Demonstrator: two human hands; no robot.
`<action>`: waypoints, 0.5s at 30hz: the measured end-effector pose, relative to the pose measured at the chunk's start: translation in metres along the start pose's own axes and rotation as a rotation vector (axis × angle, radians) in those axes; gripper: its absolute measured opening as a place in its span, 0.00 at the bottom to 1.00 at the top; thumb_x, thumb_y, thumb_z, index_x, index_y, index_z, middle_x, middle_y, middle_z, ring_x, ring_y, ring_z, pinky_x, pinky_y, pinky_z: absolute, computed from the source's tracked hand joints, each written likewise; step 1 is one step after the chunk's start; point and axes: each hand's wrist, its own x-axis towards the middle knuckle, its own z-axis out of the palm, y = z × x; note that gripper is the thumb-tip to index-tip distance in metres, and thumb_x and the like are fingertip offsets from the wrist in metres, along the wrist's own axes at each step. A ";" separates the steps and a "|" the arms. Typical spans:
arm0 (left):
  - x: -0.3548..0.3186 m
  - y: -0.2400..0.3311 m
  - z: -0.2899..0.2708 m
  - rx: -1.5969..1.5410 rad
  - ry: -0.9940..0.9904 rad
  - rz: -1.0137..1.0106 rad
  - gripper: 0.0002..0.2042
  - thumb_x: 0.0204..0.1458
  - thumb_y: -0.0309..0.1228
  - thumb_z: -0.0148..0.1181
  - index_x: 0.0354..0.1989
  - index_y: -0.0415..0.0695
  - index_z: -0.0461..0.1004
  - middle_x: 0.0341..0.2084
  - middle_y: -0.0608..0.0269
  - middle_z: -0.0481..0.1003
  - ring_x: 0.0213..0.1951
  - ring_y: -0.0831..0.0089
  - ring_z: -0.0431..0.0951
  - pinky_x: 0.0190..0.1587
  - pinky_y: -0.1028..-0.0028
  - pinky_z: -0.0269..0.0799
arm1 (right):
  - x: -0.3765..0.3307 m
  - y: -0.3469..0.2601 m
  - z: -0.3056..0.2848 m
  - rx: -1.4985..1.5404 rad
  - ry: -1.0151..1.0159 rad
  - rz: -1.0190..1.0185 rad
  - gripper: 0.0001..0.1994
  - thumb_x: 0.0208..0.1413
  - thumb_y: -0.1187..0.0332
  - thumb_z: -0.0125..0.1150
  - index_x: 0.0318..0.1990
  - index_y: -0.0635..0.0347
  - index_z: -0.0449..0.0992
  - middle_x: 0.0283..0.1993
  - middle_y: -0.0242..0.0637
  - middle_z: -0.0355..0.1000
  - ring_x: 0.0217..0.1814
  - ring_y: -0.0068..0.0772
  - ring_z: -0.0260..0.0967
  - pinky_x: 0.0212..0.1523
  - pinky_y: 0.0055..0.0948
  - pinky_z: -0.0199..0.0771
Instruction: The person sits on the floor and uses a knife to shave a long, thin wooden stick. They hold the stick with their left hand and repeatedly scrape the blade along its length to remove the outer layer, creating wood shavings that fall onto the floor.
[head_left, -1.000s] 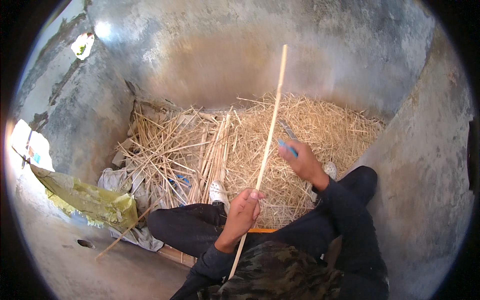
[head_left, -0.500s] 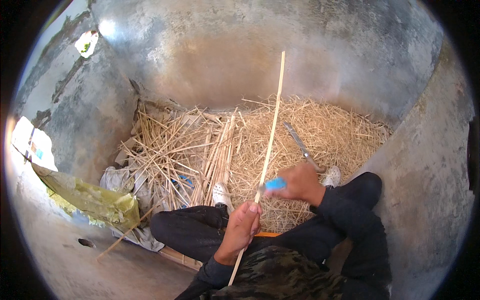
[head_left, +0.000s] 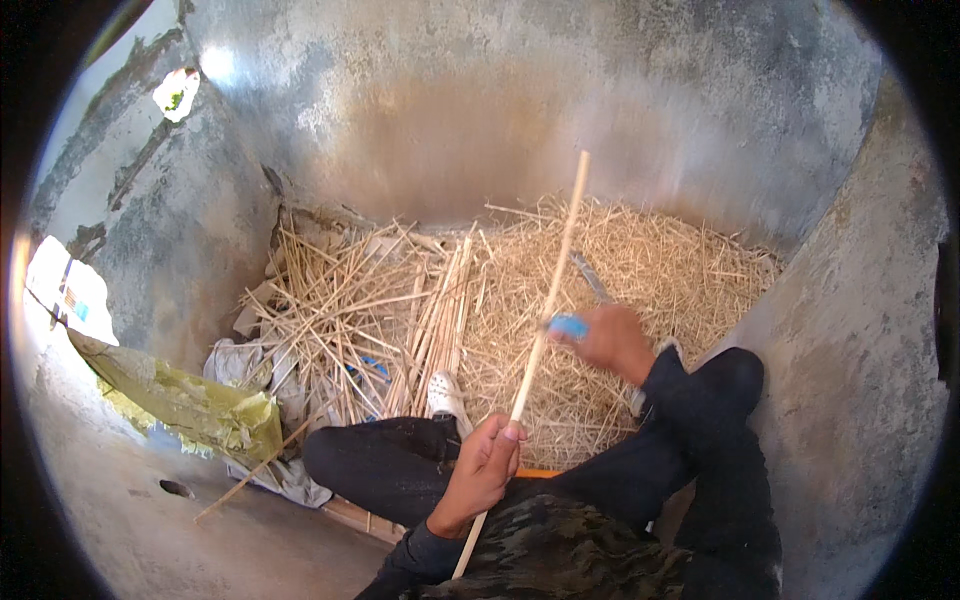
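My left hand point(head_left: 484, 474) is closed round a long pale wooden stick point(head_left: 553, 285). Its lower end runs down past my wrist, and its upper end points up and slightly right. My right hand point(head_left: 612, 342) grips a small blue-handled tool point(head_left: 569, 326), held level with the middle of the stick. The tool's short grey end is at or very close to the stick; motion blur hides its exact shape and whether it touches.
Straw-like shavings point(head_left: 640, 260) cover the floor ahead. A long metal blade point(head_left: 590, 276) lies on them, partly behind my right hand. Several sticks point(head_left: 440, 320) lie to the left, near my white shoe point(head_left: 444, 394). Concrete walls point(head_left: 480, 110) enclose me; yellowish sacking point(head_left: 190, 395) hangs at left.
My right hand has moved up along the stick with the blue-handled tool, away from my left hand. The stick's top has dropped and shifted slightly right.
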 end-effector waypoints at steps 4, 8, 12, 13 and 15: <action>0.006 0.006 0.000 0.005 0.032 0.032 0.12 0.64 0.38 0.44 0.35 0.42 0.65 0.13 0.77 0.57 0.16 0.87 0.53 0.20 0.82 0.51 | -0.007 -0.029 -0.019 0.130 -0.051 -0.198 0.34 0.45 0.29 0.52 0.09 0.52 0.63 0.08 0.35 0.61 0.09 0.38 0.61 0.13 0.37 0.57; 0.010 0.010 0.005 0.049 0.028 0.037 0.12 0.64 0.38 0.44 0.35 0.43 0.65 0.12 0.77 0.57 0.15 0.87 0.53 0.19 0.82 0.51 | 0.001 -0.021 -0.027 0.035 0.118 -0.236 0.36 0.47 0.27 0.46 0.11 0.53 0.70 0.07 0.34 0.59 0.08 0.34 0.61 0.12 0.35 0.59; 0.007 0.006 0.006 0.003 -0.014 0.016 0.12 0.64 0.38 0.43 0.35 0.42 0.65 0.12 0.77 0.56 0.14 0.86 0.53 0.19 0.82 0.51 | 0.022 0.020 -0.020 0.084 0.052 0.059 0.35 0.50 0.29 0.46 0.13 0.53 0.72 0.08 0.36 0.61 0.10 0.40 0.62 0.13 0.37 0.60; 0.005 0.005 0.006 -0.007 -0.007 0.015 0.12 0.64 0.38 0.44 0.35 0.42 0.65 0.11 0.76 0.56 0.14 0.86 0.53 0.19 0.82 0.51 | 0.015 0.016 -0.017 0.101 0.063 0.018 0.36 0.49 0.29 0.45 0.13 0.54 0.72 0.08 0.36 0.61 0.09 0.38 0.62 0.13 0.36 0.60; 0.002 0.005 0.004 -0.036 0.011 0.024 0.12 0.64 0.38 0.44 0.36 0.42 0.65 0.11 0.76 0.57 0.14 0.86 0.52 0.19 0.81 0.51 | 0.004 -0.004 -0.016 0.127 0.083 -0.077 0.38 0.49 0.27 0.43 0.13 0.56 0.72 0.07 0.35 0.60 0.09 0.35 0.62 0.13 0.35 0.61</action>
